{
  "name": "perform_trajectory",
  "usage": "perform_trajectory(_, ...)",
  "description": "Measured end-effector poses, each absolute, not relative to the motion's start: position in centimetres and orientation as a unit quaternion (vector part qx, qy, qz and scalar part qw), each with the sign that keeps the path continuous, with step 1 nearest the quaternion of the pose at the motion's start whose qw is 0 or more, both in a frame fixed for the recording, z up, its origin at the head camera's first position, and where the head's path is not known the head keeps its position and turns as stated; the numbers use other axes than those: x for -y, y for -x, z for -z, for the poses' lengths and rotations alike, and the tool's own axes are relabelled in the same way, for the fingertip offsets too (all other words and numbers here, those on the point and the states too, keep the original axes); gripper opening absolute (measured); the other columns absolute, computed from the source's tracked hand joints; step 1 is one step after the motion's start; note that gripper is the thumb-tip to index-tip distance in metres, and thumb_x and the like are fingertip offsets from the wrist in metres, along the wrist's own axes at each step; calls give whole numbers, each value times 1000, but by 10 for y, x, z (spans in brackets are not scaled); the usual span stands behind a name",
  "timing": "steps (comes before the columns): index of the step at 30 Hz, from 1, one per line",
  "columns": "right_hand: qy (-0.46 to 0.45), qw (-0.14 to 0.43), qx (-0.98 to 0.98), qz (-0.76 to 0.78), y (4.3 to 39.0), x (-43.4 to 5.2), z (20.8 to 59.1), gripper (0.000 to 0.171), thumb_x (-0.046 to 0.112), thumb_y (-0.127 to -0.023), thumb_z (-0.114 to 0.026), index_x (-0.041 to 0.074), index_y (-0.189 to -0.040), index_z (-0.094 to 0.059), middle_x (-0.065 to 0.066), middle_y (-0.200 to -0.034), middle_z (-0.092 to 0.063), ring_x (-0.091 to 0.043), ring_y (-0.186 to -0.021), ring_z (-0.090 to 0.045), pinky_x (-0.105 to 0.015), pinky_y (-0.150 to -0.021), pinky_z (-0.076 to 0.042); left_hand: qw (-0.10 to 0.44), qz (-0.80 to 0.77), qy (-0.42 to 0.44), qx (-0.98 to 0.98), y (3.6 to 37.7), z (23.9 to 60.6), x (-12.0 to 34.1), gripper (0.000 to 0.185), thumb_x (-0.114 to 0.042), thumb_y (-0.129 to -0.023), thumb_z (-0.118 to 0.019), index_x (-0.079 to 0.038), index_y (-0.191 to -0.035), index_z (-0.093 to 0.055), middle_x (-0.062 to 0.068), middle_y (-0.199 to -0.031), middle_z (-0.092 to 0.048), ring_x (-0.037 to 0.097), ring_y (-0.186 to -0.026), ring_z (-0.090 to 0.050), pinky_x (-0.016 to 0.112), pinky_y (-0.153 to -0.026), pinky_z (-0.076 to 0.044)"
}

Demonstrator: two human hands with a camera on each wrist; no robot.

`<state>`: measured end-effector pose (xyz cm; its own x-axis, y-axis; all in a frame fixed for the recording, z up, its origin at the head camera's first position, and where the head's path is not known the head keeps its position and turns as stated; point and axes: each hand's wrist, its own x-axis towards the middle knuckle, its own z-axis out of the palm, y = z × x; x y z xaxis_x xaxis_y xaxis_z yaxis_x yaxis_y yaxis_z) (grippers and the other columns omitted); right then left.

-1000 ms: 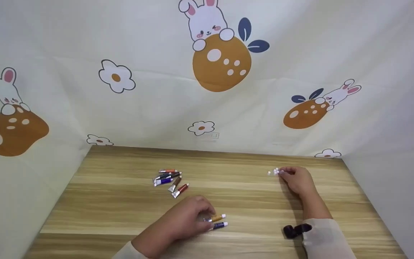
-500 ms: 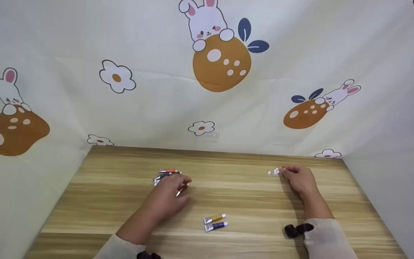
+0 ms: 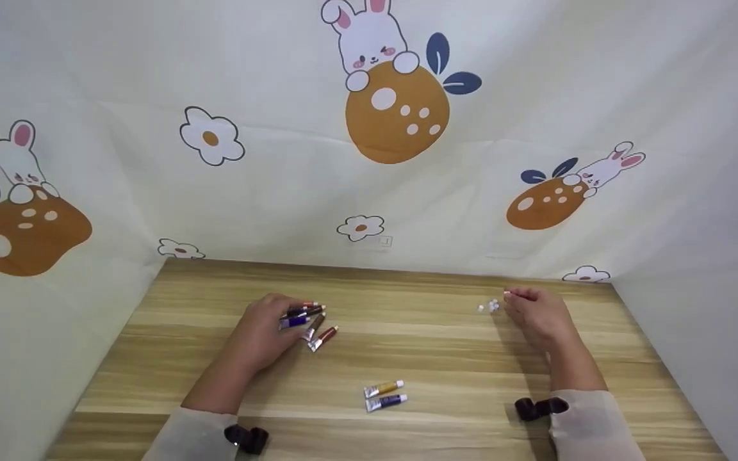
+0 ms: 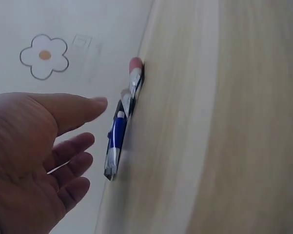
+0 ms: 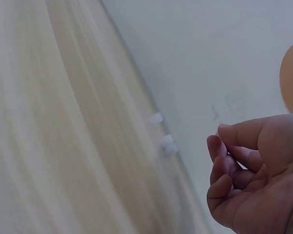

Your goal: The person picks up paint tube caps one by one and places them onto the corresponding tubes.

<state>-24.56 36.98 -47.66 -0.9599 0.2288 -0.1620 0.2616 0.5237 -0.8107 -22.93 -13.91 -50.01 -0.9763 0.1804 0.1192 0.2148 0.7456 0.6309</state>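
Observation:
My left hand (image 3: 266, 336) is at a loose pile of small paint tubes, with an orange tube (image 3: 308, 304), a blue tube (image 4: 118, 131), a brown tube (image 3: 315, 324) and a red tube (image 3: 324, 338) among them. In the left wrist view its thumb and fingers stand apart with nothing between them; some tubes are partly covered by the hand in the head view. My right hand (image 3: 539, 317) is raised at the far right, pinching a tiny white piece (image 3: 507, 292) between thumb and forefinger. Several small white pieces (image 5: 168, 145) lie on the table beside it.
A yellow ochre paint tube (image 3: 383, 388) and a dark blue paint tube (image 3: 385, 403) lie side by side near the table's front middle. Printed fabric (image 3: 279, 192) with rabbits and flowers rises behind and beside the wooden table (image 3: 446, 358).
My left hand has left the ochre and dark blue tubes and gone back and left to the tube pile. The right hand has lifted slightly from the white pieces.

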Motion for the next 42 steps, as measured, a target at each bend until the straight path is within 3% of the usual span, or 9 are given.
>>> perform_trajectory(5,-107,16,-881,461,241,-356,458,50,43,-105,-67,7,-140,-67,-12,-138,-69,-26,-122,-60,-29,-93,-51,15,330,99,938,230,503,145,48,-19,-90,-86,-20,-136,-73,11,-137,-69,40,-132,-61,60,-113,-49)
perform_trajectory(10,-98,7,-874,476,234,-347,442,45,41,-105,-68,9,-136,-70,-5,-124,-70,-23,-111,-59,-32,-90,-53,-1,326,103,940,230,503,147,48,-20,-93,-84,-17,-139,-71,13,-139,-68,40,-132,-63,59,-112,-51)
perform_trajectory(16,-68,-16,-867,494,225,-338,427,40,38,-104,-71,8,-132,-73,0,-110,-69,-16,-96,-56,-27,-78,-51,-2,322,102,941,230,505,147,36,-15,-92,-85,-13,-127,-77,14,-134,-68,37,-127,-66,55,-110,-54)
perform_trajectory(29,-24,-47,-857,512,205,-312,405,33,30,-104,-73,6,-125,-75,-1,-109,-70,-14,-99,-63,-22,-82,-56,-4,329,80,941,231,507,148,17,-11,-91,-85,-12,-107,-79,10,-124,-70,30,-117,-67,51,-105,-56)
perform_trajectory(42,10,-69,-864,498,183,-291,386,26,29,-102,-75,11,-120,-79,-1,-104,-73,-14,-93,-63,-22,-78,-54,-14,347,53,936,233,507,147,22,-7,-93,-81,-13,-113,-74,7,-116,-73,24,-107,-68,51,-99,-56)
